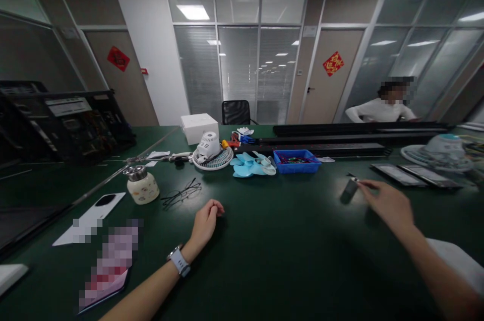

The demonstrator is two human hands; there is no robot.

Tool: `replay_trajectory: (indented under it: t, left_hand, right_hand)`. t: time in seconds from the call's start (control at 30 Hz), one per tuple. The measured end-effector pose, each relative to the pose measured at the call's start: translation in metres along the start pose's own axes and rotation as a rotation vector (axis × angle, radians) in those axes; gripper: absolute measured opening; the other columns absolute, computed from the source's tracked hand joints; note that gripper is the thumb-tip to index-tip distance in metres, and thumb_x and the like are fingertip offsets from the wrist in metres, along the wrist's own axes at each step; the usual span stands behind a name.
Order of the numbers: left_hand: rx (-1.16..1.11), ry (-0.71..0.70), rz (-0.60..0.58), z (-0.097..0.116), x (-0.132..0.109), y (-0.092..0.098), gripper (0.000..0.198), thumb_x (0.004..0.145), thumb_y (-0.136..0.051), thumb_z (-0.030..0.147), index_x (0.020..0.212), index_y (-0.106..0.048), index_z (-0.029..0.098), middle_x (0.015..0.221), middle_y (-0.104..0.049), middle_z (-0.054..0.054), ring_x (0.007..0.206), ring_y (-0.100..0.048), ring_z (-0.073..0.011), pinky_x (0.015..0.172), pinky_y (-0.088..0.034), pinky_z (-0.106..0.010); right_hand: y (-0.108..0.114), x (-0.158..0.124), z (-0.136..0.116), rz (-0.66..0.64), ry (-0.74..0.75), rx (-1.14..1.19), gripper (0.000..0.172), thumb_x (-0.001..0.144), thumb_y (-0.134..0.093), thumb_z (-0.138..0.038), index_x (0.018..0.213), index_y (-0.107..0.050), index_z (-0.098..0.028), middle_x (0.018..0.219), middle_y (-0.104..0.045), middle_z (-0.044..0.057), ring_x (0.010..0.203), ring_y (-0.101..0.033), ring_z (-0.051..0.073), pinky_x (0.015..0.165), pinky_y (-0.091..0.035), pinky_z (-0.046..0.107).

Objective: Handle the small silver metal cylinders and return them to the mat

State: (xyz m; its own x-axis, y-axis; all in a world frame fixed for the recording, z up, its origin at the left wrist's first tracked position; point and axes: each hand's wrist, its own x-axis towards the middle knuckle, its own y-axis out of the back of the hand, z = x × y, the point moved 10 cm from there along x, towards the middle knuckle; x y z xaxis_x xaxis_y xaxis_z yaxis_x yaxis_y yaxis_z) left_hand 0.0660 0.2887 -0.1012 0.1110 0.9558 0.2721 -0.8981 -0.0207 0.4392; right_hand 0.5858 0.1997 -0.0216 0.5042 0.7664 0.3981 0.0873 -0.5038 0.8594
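Our right hand (pixel 385 204) is over on the right of the green table (pixel 272 260), pinching a small grey block (pixel 348 191) by its shiny end; we can't tell if the block's touching down. Our left hand (pixel 207 219) sits loosely curled closed, left of middle. Farther back: blue fan blades (pixel 246 165) left of a blue bin (pixel 298 167).

A green table (pixel 280 255) carries a jar (pixel 142 189), glasses (pixel 184 192), a white box (pixel 199 131), a fan grille (pixel 219 162), blue fan blades (pixel 247 165) and a blue bin (pixel 296 166). Two slabs (pixel 399 175) lie side by side at right. The left hand (pixel 206 220) rests near the glasses.
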Motion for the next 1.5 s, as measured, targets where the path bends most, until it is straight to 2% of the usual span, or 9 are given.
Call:
replay_trajectory:
  t: [0.07,0.17,0.3,0.53,0.7,1.1,1.27,1.37,1.5]
  left_hand:
    - [-0.007,0.009,0.005,0.000,0.000,0.000,0.024,0.085,-0.036,0.027,0.077,-0.058,0.019,0.073,-0.064,-0.002,0.071,-0.061,-0.0176,0.069,-0.046,-0.029]
    - [-0.016,0.013,0.013,0.000,0.000,0.001,0.024,0.084,-0.036,0.027,0.078,-0.057,0.019,0.072,-0.065,-0.002,0.071,-0.062,-0.0175,0.069,-0.047,-0.029]
    - [-0.006,-0.011,0.008,0.003,-0.001,0.001,0.024,0.085,-0.036,0.027,0.078,-0.058,0.019,0.070,-0.065,-0.001,0.070,-0.062,-0.0172,0.069,-0.048,-0.029]
    - [0.030,-0.006,-0.013,-0.001,0.000,-0.002,0.025,0.086,-0.036,0.030,0.082,-0.058,0.020,0.072,-0.065,-0.001,0.072,-0.063,-0.0179,0.071,-0.047,-0.029]
    - [0.071,-0.008,-0.019,-0.001,0.000,-0.002,0.025,0.085,-0.036,0.031,0.082,-0.058,0.020,0.070,-0.066,0.000,0.071,-0.063,-0.0186,0.071,-0.046,-0.030]
    - [0.139,-0.013,-0.045,0.002,0.001,-0.003,0.027,0.084,-0.037,0.034,0.082,-0.060,0.022,0.069,-0.067,0.000,0.072,-0.064,-0.0208,0.070,-0.046,-0.031]
    - [0.168,-0.032,-0.064,0.003,0.001,-0.004,0.028,0.085,-0.035,0.034,0.085,-0.060,0.022,0.071,-0.068,0.000,0.073,-0.064,-0.0202,0.069,-0.046,-0.030]
    - [0.185,-0.030,-0.072,0.002,0.001,-0.004,0.028,0.085,-0.035,0.035,0.085,-0.060,0.022,0.071,-0.068,0.000,0.072,-0.064,-0.0202,0.069,-0.046,-0.030]
    - [0.206,-0.036,-0.076,0.003,0.000,-0.003,0.029,0.085,-0.035,0.035,0.085,-0.060,0.022,0.071,-0.068,0.000,0.072,-0.064,-0.0204,0.068,-0.047,-0.030]
  right_hand:
    - [0.008,0.006,0.060,-0.033,-0.198,-0.145,0.041,0.088,-0.042,-0.044,0.110,-0.068,-0.021,0.103,-0.068,0.017,0.086,-0.063,0.031,0.066,-0.043,0.038]
    - [-0.004,0.004,0.103,-0.147,-0.313,-0.185,0.043,0.087,-0.041,-0.046,0.109,-0.069,-0.022,0.100,-0.069,0.016,0.083,-0.063,0.031,0.063,-0.042,0.037]
    - [-0.015,0.005,0.108,-0.146,-0.315,-0.138,0.046,0.085,-0.041,-0.049,0.109,-0.069,-0.022,0.102,-0.069,0.015,0.083,-0.063,0.030,0.065,-0.043,0.036]
    - [-0.012,0.005,0.114,-0.067,-0.374,-0.083,0.046,0.084,-0.043,-0.052,0.112,-0.068,-0.025,0.105,-0.069,0.013,0.085,-0.063,0.031,0.060,-0.042,0.035]
    - [-0.014,0.002,0.111,-0.062,-0.386,-0.055,0.045,0.085,-0.043,-0.053,0.111,-0.068,-0.026,0.104,-0.069,0.012,0.084,-0.063,0.029,0.060,-0.042,0.034]
    - [-0.006,-0.005,0.101,-0.113,-0.345,-0.073,0.055,0.081,-0.041,-0.059,0.114,-0.068,-0.024,0.108,-0.066,0.019,0.090,-0.064,0.035,0.064,-0.045,0.039]
    - [0.012,0.019,0.057,0.066,-0.085,-0.223,0.064,0.082,-0.043,-0.058,0.131,-0.054,-0.018,0.123,-0.060,0.017,0.103,-0.061,0.033,0.077,-0.047,0.040]
    - [-0.015,0.047,0.026,-0.069,0.067,-0.304,0.064,0.080,-0.051,-0.055,0.133,-0.051,-0.018,0.117,-0.064,0.016,0.105,-0.060,0.031,0.083,-0.046,0.040]
    - [-0.058,0.074,0.008,-0.311,0.095,-0.286,0.052,0.074,-0.064,-0.043,0.120,-0.062,-0.019,0.110,-0.068,0.012,0.101,-0.063,0.027,0.081,-0.048,0.033]
